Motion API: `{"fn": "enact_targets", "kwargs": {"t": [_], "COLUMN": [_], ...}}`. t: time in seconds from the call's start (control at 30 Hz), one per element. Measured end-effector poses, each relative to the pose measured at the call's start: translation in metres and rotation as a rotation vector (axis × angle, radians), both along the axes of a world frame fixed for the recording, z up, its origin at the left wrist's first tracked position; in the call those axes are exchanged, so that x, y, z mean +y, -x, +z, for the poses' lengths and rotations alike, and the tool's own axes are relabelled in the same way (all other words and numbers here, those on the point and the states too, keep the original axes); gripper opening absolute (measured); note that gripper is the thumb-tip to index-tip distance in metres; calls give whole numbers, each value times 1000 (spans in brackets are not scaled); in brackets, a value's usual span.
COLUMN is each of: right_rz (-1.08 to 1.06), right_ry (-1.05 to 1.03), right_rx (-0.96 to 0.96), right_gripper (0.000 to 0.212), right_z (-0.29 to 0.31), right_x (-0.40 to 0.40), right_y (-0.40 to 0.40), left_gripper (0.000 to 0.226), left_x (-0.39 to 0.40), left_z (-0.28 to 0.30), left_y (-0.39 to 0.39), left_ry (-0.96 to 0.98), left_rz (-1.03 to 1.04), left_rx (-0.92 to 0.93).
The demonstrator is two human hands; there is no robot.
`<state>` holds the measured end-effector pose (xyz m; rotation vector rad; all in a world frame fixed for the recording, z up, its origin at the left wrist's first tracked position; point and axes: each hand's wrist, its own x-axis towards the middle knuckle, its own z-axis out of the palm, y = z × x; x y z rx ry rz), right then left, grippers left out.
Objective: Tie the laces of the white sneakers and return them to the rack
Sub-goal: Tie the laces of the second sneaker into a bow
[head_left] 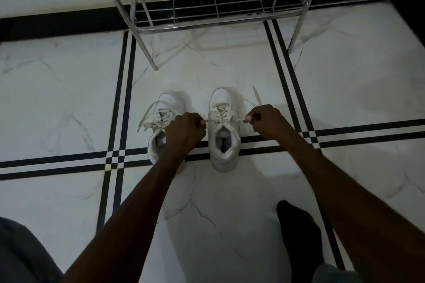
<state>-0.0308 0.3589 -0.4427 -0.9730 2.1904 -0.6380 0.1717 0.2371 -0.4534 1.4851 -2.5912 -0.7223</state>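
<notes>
Near: my left hand (184, 132) and right hand (264, 122) each pinch a lace end (239, 119), pulling apart to cinch the right sneaker (224, 128) | Mid: left sneaker (165, 122) beside it on floor (69, 89), laces loose | Far: rack (207, 0) stands open, awaiting both.

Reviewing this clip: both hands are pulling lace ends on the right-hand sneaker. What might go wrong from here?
1. The left forearm crosses over the left sneaker, whose laces lie loose; it may drag or nudge them.
2. The left hand and right hand pull the right sneaker's lace ends sideways; an uneven pull might slide the shoe on the smooth floor.
3. The rack legs stand close ahead; shoes could bump them.
</notes>
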Motion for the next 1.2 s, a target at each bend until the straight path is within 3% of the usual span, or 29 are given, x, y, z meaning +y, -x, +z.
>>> {"fn": "enact_targets", "kwargs": {"t": [0.13, 0.3, 0.47, 0.6, 0.73, 0.87, 0.97, 1.1, 1.2], "right_rz": [-28, -195, -392, -490, -464, -332, -270, -302, -367], "right_ry": [-28, 102, 249, 323, 355, 336, 299, 288, 276], "right_rx": [-329, -626, -974, -1168, -1063, -883, -766, -682, -693], "right_gripper": [24, 20, 23, 24, 21, 32, 39, 28, 30], "right_z": [12, 14, 16, 15, 11, 8, 4, 1, -2], "right_x": [-4, -12, -17, -19, -25, -30, -32, -33, -33], "right_y": [15, 3, -5, -8, -13, -20, -23, -23, -21], "left_gripper": [38, 26, 23, 32, 27, 31, 32, 24, 29], "left_x": [-12, -13, -1, 1, 6, 3, 1, -7, -16], "left_z": [10, 6, -13, -14, 9, 12, 7, 19, 31], "left_y": [9, 18, 8, 4, 11, 14, 16, 20, 18], "left_ry": [-75, -17, 10, -136, -347, -325, -79, 312, 429], "left_rz": [-39, -23, -81, 36, 155, 158, 45, -149, -240], "left_rx": [100, 212, 130, 254, 487, 610, 398, 123, -41]}}
